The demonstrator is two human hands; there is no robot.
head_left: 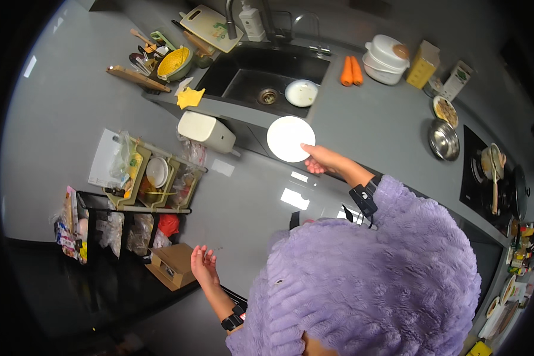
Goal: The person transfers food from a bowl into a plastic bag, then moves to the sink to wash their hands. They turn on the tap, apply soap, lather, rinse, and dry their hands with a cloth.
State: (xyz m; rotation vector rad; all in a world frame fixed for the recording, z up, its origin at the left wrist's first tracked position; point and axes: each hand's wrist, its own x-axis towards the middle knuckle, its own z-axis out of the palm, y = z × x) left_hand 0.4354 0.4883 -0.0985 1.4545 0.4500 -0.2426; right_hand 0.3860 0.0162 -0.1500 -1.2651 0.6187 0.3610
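At the far left, a white board [103, 160] stands by a beige-green rack [137, 181] that holds a white dish [157, 172] and plastic bags, with a brown cardboard box [172, 267] lower down. Above, a yellow strainer [174, 62] sits in a pale green bowl near the sink's left end, and a crumpled yellow piece [190, 98] lies at the desk's front edge. The left hand [205, 270] is raised beside the cardboard box, its fingers loosely parted and empty. Beyond it, a white bin [206, 132] stands in front of the desk [374, 121]. In the middle is the dark sink [234, 89], where a second white plate [301, 93], marked with residue, lies right of the drain. Just in front of the sink, the clean white plate [289, 137] is gripped at its right rim by the right hand [323, 159], thumb on the upper face and the other fingers curled below. Farther right on the desk come two carrots [351, 71] side by side, a white lidded pot [385, 62], a yellow box [423, 63], a steel bowl [443, 140] beside a plate of food [445, 111], and a long-handled pan [492, 161] on the black stove.
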